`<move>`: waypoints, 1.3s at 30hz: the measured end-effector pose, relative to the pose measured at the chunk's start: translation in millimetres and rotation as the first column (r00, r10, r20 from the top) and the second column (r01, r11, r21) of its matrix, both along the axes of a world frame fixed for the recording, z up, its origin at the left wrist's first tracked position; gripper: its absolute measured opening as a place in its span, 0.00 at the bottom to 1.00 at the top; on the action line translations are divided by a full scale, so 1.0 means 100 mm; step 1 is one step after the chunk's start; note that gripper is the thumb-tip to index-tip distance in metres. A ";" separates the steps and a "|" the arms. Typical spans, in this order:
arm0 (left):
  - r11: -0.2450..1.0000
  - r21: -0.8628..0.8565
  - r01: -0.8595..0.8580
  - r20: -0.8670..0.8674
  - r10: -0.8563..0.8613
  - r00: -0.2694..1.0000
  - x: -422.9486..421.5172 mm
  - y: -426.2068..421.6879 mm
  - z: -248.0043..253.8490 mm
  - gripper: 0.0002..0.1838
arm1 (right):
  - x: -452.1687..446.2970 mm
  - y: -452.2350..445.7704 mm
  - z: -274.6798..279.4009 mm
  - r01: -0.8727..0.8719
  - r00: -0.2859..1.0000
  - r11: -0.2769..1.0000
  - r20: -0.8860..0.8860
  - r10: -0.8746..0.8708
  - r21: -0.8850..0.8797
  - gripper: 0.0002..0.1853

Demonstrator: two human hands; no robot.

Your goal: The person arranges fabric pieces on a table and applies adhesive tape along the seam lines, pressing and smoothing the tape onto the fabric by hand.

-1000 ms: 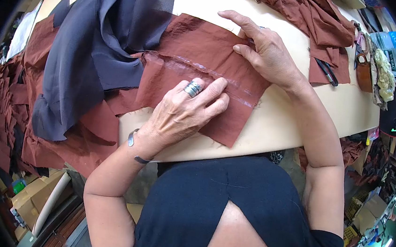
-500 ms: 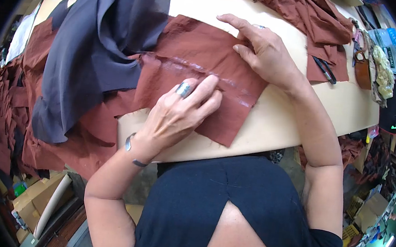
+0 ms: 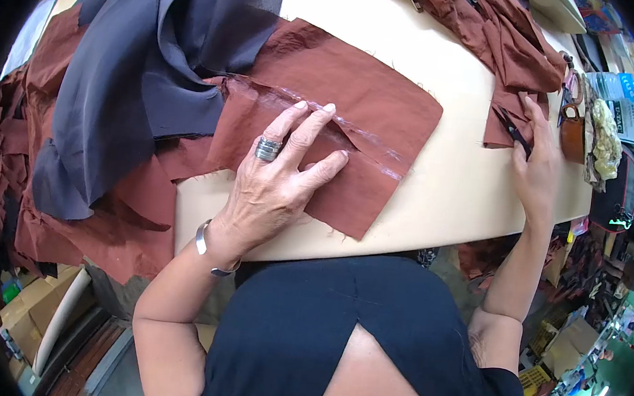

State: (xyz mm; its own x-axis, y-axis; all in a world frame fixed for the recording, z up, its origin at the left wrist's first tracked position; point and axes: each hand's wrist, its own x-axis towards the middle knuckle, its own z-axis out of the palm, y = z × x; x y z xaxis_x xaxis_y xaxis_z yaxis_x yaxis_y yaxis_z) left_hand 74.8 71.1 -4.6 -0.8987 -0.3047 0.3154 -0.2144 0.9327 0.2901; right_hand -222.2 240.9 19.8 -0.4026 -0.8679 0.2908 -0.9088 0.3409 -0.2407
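Note:
My left hand (image 3: 278, 164), with a wide ring and a silver bracelet, lies with fingers spread on a reddish-brown cloth piece (image 3: 385, 106). A slit or fold with shiny whitish streaks crosses the cloth just beyond its fingertips. My right hand (image 3: 538, 157) is over at the table's right side, thumb and fingers apart around small black thread snips (image 3: 514, 129). The snips rest on brown fabric (image 3: 497, 135); part of them is hidden by the hand. Dark grey cloth (image 3: 115, 97) overlaps the brown piece at the left.
A cream tabletop (image 3: 438, 193) lies beneath the cloth. Bunched brown fabric (image 3: 490, 32) runs along the far edge. More brown cloth (image 3: 118, 233) hangs over the left side. A brown holder (image 3: 572, 137) and crumpled yellowish material (image 3: 607, 140) are at the right.
My right hand has left the brown cloth piece and moved right to the snips. My left hand's fingers have gone from bunched together to spread flat on the cloth.

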 end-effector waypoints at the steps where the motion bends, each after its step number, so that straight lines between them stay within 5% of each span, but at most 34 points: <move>1: 1.000 0.000 -0.004 0.010 0.004 1.000 0.00 0.00 0.00 0.16 | 0.01 0.01 0.02 -0.041 0.999 0.998 -0.015 0.040 -0.047 0.30; 4: 1.000 0.000 -0.002 -0.001 0.002 1.000 0.02 0.02 -0.01 0.19 | 0.05 0.12 0.12 0.043 0.956 0.996 0.285 -0.064 0.080 0.28; 7: 1.000 0.009 0.000 -0.047 0.001 0.999 0.03 0.03 -0.03 0.21 | 0.41 -0.04 0.13 0.095 0.572 0.987 0.819 0.052 -0.130 0.26; 11: 1.000 0.021 0.001 -0.031 0.000 1.000 0.03 0.04 -0.03 0.18 | 0.85 -0.44 0.00 -0.384 0.818 0.914 0.412 0.401 -0.129 0.24; 14: 1.000 0.015 0.000 -0.030 0.000 1.000 0.04 0.03 -0.04 0.19 | 1.06 -0.56 0.08 -0.387 0.917 0.907 0.176 0.359 0.166 0.27; 23: 1.000 -0.002 0.018 -0.025 -0.018 1.000 0.04 0.02 -0.03 0.18 | 1.20 -0.70 0.09 -0.393 0.876 0.891 -0.204 0.438 0.227 0.22; 32: 0.999 0.016 0.039 -0.023 -0.038 0.999 0.03 0.01 0.00 0.20 | 1.26 -0.81 -0.02 -0.393 0.903 0.916 -0.153 0.402 0.086 0.23; 36: 0.999 0.002 0.046 -0.041 -0.046 0.998 0.04 0.01 -0.02 0.18 | 1.04 -0.71 -0.01 -0.258 0.966 0.966 -0.017 0.259 0.028 0.23; 39: 0.999 -0.008 0.043 -0.044 -0.043 0.998 0.03 0.01 -0.02 0.17 | 0.73 -0.63 -0.03 -0.112 0.981 0.994 -0.155 0.113 0.014 0.26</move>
State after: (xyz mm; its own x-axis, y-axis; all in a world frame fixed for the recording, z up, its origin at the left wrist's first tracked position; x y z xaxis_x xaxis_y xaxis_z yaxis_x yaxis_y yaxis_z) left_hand 77.9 71.6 -6.3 -0.8961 -0.2638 0.3570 -0.1613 0.9428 0.2916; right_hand -148.7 178.2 16.8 -0.2526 -0.9068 0.3375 -0.9676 0.2351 -0.0925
